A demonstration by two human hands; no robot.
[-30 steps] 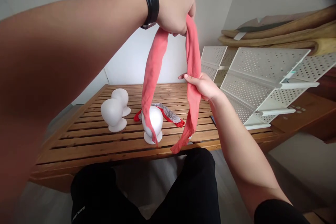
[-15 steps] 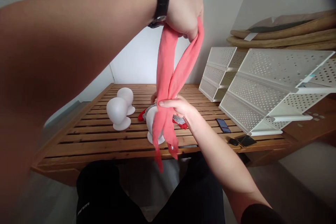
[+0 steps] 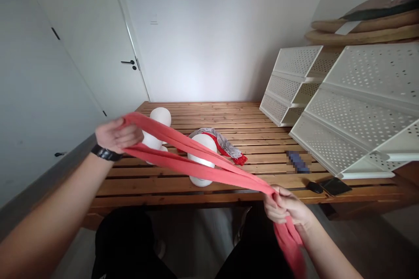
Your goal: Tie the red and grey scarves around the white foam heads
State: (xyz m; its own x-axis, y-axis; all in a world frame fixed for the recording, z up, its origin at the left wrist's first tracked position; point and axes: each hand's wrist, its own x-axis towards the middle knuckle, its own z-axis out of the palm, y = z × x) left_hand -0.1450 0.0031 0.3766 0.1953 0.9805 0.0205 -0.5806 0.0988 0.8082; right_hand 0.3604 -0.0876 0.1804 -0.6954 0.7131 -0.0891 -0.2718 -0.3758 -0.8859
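A long coral-pink scarf (image 3: 183, 170) is stretched in two strands across the view, sloping down to the right. At its looped end on the left, my left hand (image 3: 113, 135), with a black watch on the wrist, is closed around the cloth. My right hand (image 3: 286, 207) grips both strands lower down, and the loose ends hang below it. Behind the scarf stands a white foam head (image 3: 202, 146), partly covered by the cloth. Beside it on the bench lies a grey and red bundle of cloth (image 3: 225, 144).
Two more white foam heads (image 3: 160, 116) stand left on the slatted wooden bench (image 3: 229, 113). White perforated racks (image 3: 360, 109) lean at the right. A blurred-out phone (image 3: 297, 162), a black mouse-like object (image 3: 314, 187) and a dark flat item (image 3: 336, 186) lie near the front edge.
My left hand has swung down and left from high in front, and my right hand has moved right and down. The scarf went from hanging upright to stretched sideways.
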